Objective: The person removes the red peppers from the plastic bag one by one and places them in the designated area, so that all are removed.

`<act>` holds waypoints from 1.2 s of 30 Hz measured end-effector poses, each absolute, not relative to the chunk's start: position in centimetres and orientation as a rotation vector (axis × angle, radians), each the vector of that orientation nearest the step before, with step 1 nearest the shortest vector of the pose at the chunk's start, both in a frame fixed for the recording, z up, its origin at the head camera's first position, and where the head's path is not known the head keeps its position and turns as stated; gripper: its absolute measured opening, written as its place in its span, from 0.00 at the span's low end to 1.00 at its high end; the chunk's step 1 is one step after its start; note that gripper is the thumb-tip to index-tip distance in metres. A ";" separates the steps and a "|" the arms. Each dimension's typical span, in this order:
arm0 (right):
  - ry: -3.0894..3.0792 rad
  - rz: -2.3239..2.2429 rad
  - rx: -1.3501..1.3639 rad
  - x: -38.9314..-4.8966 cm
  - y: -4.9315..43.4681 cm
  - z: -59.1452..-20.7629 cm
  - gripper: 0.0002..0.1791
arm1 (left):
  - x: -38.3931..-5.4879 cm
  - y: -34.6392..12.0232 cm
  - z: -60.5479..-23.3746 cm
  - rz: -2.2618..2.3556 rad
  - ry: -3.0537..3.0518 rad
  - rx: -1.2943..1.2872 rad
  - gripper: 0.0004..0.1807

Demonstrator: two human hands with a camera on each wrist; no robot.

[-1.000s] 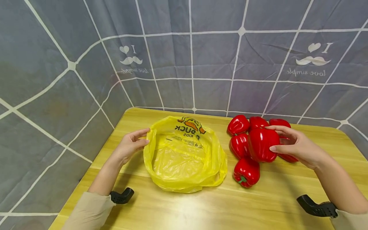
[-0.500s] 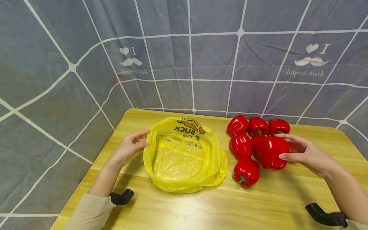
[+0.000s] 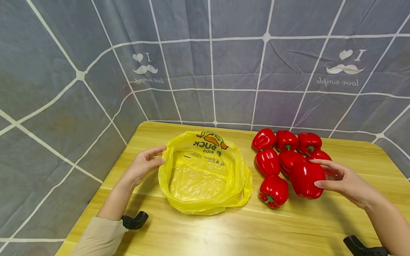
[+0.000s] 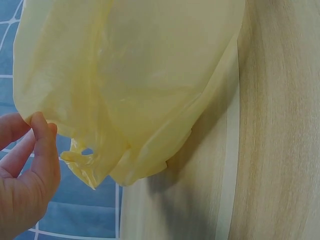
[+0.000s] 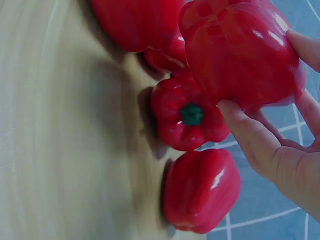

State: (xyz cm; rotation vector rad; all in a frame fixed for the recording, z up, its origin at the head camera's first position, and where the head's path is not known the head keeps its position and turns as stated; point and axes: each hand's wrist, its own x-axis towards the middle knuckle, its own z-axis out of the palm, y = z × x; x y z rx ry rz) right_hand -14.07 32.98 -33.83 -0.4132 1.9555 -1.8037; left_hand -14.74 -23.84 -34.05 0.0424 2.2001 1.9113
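A yellow plastic bag [image 3: 198,179] with a duck print lies spread on the table, its mouth facing up. At its left rim my left hand [image 3: 145,164] pinches the plastic between thumb and fingers; the left wrist view shows the pinched edge of the bag [image 4: 125,85] up close. My right hand [image 3: 347,181] grips a red bell pepper [image 3: 306,180] by its right side, thumb nearest me. In the right wrist view this held pepper [image 5: 240,55] hangs above the table, in front of other peppers.
Several more red bell peppers [image 3: 267,162] with green stems sit in a cluster left of and behind the held one. The wooden table [image 3: 205,234] ends at a grey curtain with white lines [image 3: 237,64] behind and at the left.
My right hand has moved the held bell pepper to the right and towards me, uncovering peppers behind it. My left hand has kept its place on the bag's rim.
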 end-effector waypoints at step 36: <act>1.901 -1.820 -0.311 -12.8 33.0 -37.5 0.30 | -15.0 -23.9 -34.1 1.919 2.202 0.011 0.31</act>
